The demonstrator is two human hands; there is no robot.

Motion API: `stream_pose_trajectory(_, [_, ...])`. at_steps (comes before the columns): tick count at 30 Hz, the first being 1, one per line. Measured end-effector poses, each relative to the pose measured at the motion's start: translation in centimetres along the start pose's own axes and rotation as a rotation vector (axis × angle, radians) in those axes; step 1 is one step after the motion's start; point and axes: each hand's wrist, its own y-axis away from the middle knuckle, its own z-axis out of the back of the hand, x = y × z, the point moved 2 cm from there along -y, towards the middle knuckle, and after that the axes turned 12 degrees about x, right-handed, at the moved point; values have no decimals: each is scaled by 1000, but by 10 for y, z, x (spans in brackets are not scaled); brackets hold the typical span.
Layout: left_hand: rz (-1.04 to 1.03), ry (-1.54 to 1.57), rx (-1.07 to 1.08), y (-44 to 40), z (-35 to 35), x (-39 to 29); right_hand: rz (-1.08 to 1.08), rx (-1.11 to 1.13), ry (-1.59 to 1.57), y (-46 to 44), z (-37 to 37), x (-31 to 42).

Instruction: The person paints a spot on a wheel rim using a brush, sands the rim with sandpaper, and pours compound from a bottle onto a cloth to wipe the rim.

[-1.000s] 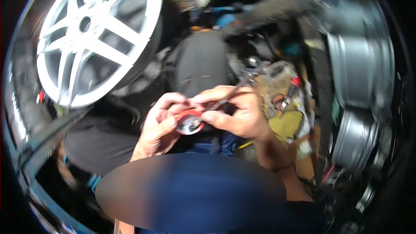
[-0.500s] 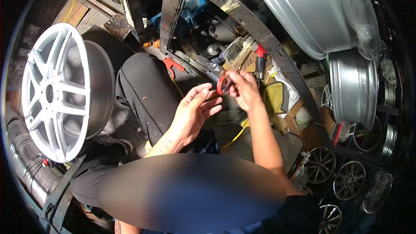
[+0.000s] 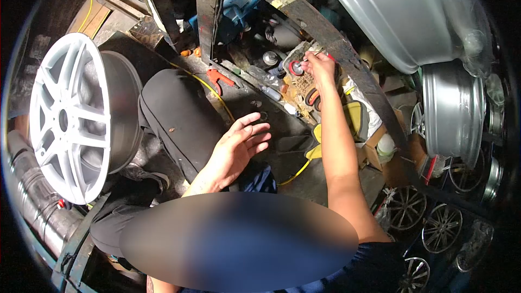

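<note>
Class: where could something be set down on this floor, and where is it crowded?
Bare floor shows between the yellow cord and right forearm, and a darker patch between the red tool and left hand. Around the right hand it is crowded, with yellow fabric and an orange-and-black loop.

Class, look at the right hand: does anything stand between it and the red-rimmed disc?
Nothing visible does. The fingers of the right hand are right at the red-rimmed disc, with no other thing showing between. The metal beam passes beyond them in the view, off that line.
</note>
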Motion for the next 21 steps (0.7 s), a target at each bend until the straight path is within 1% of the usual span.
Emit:
stream_pose_trajectory(6, [26, -13, 107, 12, 0, -1, -65, 45, 121, -4, 5, 2])
stream_pose_trajectory(9, [41, -26, 148, 14, 2, 1, -58, 121, 140, -8, 7, 5])
stream_pose_trajectory(12, [49, -36, 163, 15, 5, 3, -89, 295, 338, -18, 11, 11])
stream_pose_trajectory(13, [47, -33, 163, 15, 5, 3, -32, 359, 363, -21, 10, 10])
stream_pose_trajectory(16, [39, -30, 167, 17, 6, 3, -59, 475, 481, -30, 8, 16])
stream_pose_trajectory(21, [28, -39, 174, 20, 6, 3, -63, 540, 503, -33, 1, 16])
